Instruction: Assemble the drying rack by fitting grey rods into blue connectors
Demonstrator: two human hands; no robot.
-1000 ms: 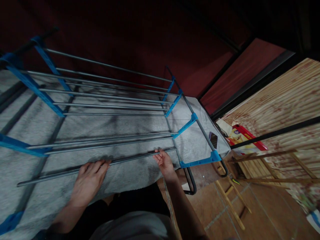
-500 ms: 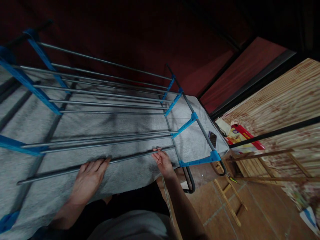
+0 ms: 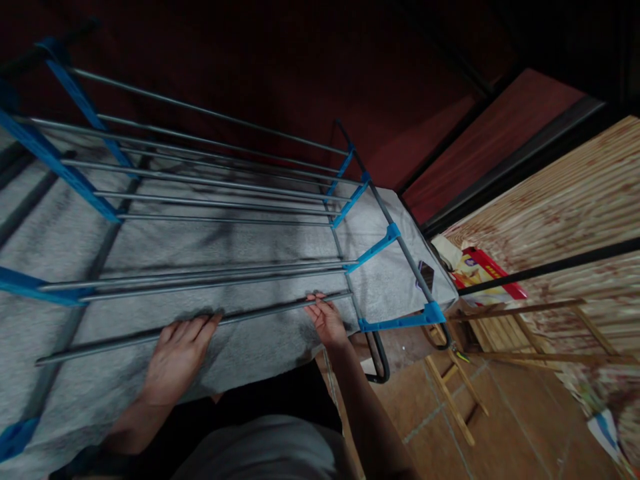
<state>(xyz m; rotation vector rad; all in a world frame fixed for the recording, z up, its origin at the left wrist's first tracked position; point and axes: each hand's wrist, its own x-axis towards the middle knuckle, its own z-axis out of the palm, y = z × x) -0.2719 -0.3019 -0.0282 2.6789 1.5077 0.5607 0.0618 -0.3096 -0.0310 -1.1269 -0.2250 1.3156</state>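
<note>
A: Where is the loose rod (image 3: 265,313) at this moment?

B: It lies low across the near side of the rack (image 3: 411,263), in front of two parallel bars (image 3: 215,274). Its left end reaches over a dark tube of the rack, and its right end is close to another tube.

A: And how are the fingers of the left hand (image 3: 180,350)?

B: They are bent over the rod and grasp it from above. The thumb one cannot see.

A: What does the right hand (image 3: 327,323) do?

B: It pinches the same rod near the right end, between thumb and fingers.

A: On what does the rack rest?

B: On a grey cloth (image 3: 260,350). Its blue brackets (image 3: 373,250) join the tubes, and more bars run behind.

A: Is something else near?

B: A dark phone (image 3: 426,275) lies on the cloth, beyond the right tube. Farther right there is a red and yellow box (image 3: 490,275).
</note>
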